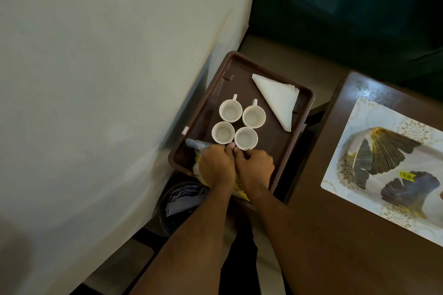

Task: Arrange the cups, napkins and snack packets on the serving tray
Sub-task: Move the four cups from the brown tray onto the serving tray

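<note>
A brown serving tray (239, 64) holds several white cups (230, 110) grouped in a square near its middle. White napkins (278, 100) folded into a triangle lie at its far right corner. At the tray's near end my left hand (215, 165) and my right hand (255, 167) sit side by side, fingers curled, gripping yellow and clear snack packets (201, 148). The packets are mostly hidden beneath both hands. My thumbs almost touch the nearest cup (245, 137).
A white-covered bed or cloth (96, 79) fills the left side, right beside the tray. A dark wooden table (323, 235) at the right carries a patterned mat with gold leaf-shaped dishes (383, 151). A bin with blue wrappers (182, 201) stands below the tray.
</note>
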Tool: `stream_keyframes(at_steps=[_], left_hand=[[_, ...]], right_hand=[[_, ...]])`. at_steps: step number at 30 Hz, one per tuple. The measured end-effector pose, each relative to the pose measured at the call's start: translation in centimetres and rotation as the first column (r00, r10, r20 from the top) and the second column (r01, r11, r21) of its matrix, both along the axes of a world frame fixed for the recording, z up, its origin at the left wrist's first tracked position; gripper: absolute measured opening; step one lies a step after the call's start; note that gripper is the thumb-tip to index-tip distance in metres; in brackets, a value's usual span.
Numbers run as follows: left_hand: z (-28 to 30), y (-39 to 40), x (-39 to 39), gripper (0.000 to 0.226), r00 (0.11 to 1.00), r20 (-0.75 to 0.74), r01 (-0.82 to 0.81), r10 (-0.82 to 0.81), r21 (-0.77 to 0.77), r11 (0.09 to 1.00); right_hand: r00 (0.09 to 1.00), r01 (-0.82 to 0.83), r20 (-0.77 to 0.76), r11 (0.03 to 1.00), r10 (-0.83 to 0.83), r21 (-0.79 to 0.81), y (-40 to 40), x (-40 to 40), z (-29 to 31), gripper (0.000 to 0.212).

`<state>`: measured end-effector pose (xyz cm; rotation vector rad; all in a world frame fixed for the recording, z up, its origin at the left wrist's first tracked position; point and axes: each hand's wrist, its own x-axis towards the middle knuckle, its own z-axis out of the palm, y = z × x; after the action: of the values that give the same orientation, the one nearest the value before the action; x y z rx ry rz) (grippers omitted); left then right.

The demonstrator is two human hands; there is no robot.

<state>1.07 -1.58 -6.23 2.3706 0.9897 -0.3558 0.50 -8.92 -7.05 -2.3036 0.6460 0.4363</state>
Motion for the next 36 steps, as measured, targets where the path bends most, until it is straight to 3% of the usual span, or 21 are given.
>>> stream_keyframes(at_steps=[5, 9, 20, 26, 33, 36], left_hand=[[-0.6, 0.1, 0.0, 0.037, 0.999, 0.014, -0.030, 0.031, -0.061, 0.998], [-0.4, -0.4, -0.3, 0.031, 0.998, 0.027, -0.054, 0.055, -0.014, 0.998], [-0.5, -1.2, -0.6, 0.035, 0.994, 0.049, -0.099, 0.099, -0.001, 0.995], [0.0, -1.7, -0.9, 0.033, 0.985, 0.127, -0.116, 0.113, 0.019, 0.993], [1.7, -3.2, -1.4, 0.022, 0.974, 0.221, -0.079, 0.049, 0.127, 0.989], [2.2, -4.0, -1.7, 0.029, 0.970, 0.243, -0.040, 0.007, 0.132, 0.990]], right_hand=[[0.997, 0.061, 0.036, 0.997, -0.063, 0.055, -0.2, 0.1, -0.6, 0.039], [0.995, 0.063, 0.077, 0.996, -0.067, 0.055, -0.5, -0.2, -0.7, 0.031], [0.993, 0.117, -0.001, 0.985, -0.118, 0.129, -0.6, -0.2, -0.9, 0.029], [0.987, 0.152, 0.025, 0.980, -0.156, 0.132, -0.9, -0.7, -1.0, 0.038], [0.991, 0.116, 0.056, 0.988, -0.122, 0.100, -2.6, -0.9, -0.4, 0.022], [0.991, 0.111, 0.070, 0.989, -0.118, 0.094, -3.3, -1.0, 0.2, 0.020]])
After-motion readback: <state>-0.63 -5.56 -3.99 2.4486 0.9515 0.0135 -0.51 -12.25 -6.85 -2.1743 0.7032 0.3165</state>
